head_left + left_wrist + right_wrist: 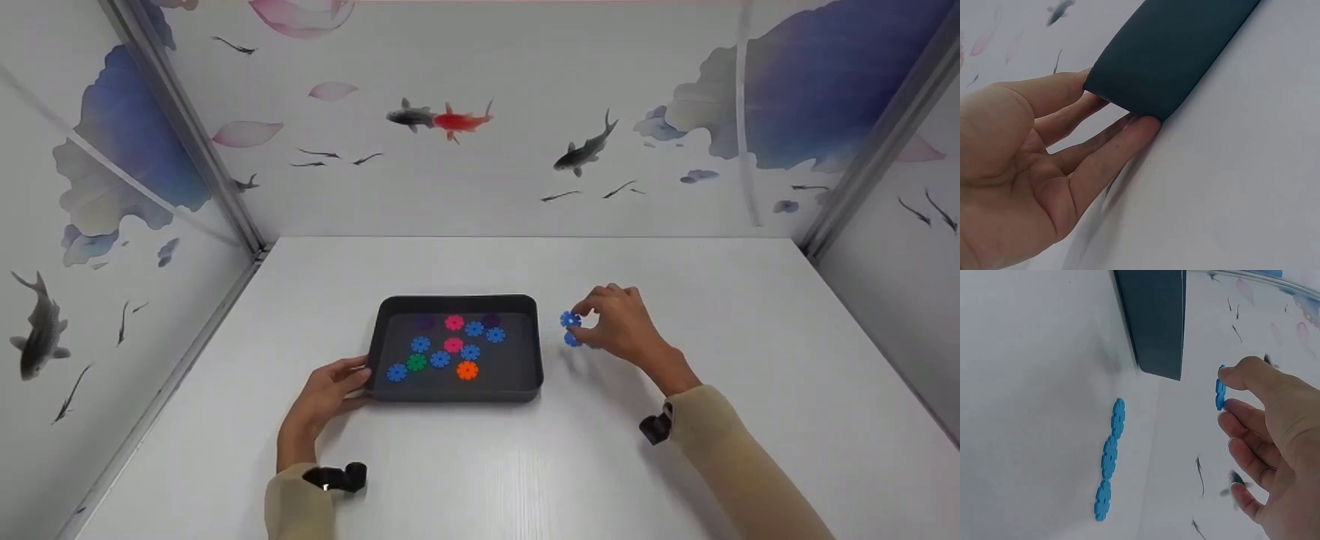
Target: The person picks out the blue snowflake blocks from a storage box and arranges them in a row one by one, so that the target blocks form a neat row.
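My right hand (621,322) pinches a blue snowflake disc (1220,388) between thumb and forefinger, above the table just right of the tray. Below it, several blue snowflake discs (1109,458) lie in a line on the table; the head view shows only part of them past the hand. A dark grey tray (456,394) lies in the middle, holding several blue discs (440,359), pink ones (454,322), a green one (416,362), an orange one (467,370) and dark purple ones. My left hand (328,390) grips the tray's left side, thumb by the rim and fingers low on the wall.
The white table (480,465) reaches back to a panel wall (480,202) printed with fish and petals. Side panels on metal posts stand at left and right. A small black camera (655,427) sits on each wrist.
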Tool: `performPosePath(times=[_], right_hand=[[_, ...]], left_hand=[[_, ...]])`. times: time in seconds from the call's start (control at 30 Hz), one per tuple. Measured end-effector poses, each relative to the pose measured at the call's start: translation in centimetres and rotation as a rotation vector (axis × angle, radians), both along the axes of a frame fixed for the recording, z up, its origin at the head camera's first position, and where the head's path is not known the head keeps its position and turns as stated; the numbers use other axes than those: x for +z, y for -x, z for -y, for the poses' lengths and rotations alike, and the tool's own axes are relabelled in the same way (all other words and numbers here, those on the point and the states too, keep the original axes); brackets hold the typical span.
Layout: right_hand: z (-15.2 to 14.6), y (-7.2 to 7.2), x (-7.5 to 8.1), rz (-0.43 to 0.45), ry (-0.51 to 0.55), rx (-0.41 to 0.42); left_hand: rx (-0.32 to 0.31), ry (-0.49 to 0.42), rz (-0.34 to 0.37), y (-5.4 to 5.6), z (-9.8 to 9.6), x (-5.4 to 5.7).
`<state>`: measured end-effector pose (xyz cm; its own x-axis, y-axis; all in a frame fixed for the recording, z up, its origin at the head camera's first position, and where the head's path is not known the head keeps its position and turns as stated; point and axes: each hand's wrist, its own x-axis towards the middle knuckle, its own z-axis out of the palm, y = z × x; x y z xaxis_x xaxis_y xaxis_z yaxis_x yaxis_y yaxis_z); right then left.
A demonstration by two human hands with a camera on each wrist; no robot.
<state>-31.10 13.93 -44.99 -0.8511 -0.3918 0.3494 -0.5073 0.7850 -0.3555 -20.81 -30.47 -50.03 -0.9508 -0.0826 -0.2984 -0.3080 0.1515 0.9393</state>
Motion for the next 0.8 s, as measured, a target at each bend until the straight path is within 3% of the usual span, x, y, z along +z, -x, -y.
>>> performPosePath(times=[0.5,0.8], right_hand=[[-5.6,0.6,-1.0,0.075,-0.024,-0.107],[-8.4,1.1,-2.7,0.146,-0.029,-0.152]], left_hand=[[-0.005,-0.007,0.001,0.0,0.1,0.1],[-0.008,-0.010,-0.014,-0.2,0.1,0.1]])
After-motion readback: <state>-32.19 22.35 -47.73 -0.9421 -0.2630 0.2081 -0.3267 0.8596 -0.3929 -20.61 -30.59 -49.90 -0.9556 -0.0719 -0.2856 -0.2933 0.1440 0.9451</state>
